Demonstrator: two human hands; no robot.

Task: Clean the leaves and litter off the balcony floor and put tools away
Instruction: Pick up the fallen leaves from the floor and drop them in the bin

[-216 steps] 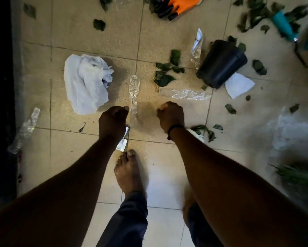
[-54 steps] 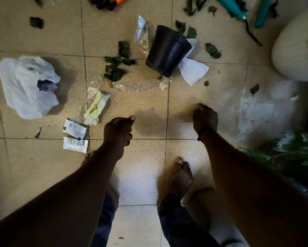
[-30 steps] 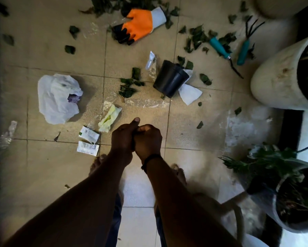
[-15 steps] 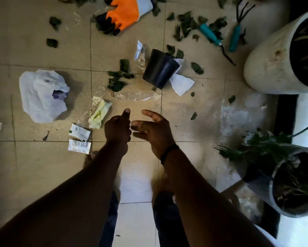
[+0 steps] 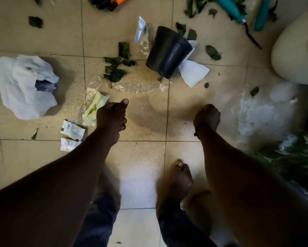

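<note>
While both arms reached out over it, the beige tiled floor [image 5: 146, 175] lay strewn with litter. A crumpled white plastic bag [image 5: 25, 86] sat at the far left, with something purple showing in its mouth. Near the middle a black plastic pot [image 5: 168, 51] lay tipped on its side, resting partly on a white sheet of paper [image 5: 193, 73]. A cluster of green leaves [image 5: 116, 65] lay just left of the pot, and single leaves were scattered beyond and to the right of it. A strip of clear film [image 5: 139, 85] stretched along the floor below the leaves, and a small clear packet [image 5: 141, 31] lay beside the pot's upper left. A crumpled pale yellow wrapper [image 5: 94, 108] and two small white sachets [image 5: 71, 134] lay close to the left hand. At the top edge were part of an orange glove [image 5: 120, 0] and two teal-handled garden tools [image 5: 238, 10]. A large pale planter [image 5: 297, 50] filled the right edge, with a green plant [image 5: 299, 155] lower down.

The left hand [image 5: 111, 117] was curled into a loose fist with the thumb pointing forward, above the floor and holding nothing visible. The right hand [image 5: 207, 115], a dark band at its wrist, was likewise curled, fingers tucked under; whether it held anything could not be told. The hands were well apart.
</note>
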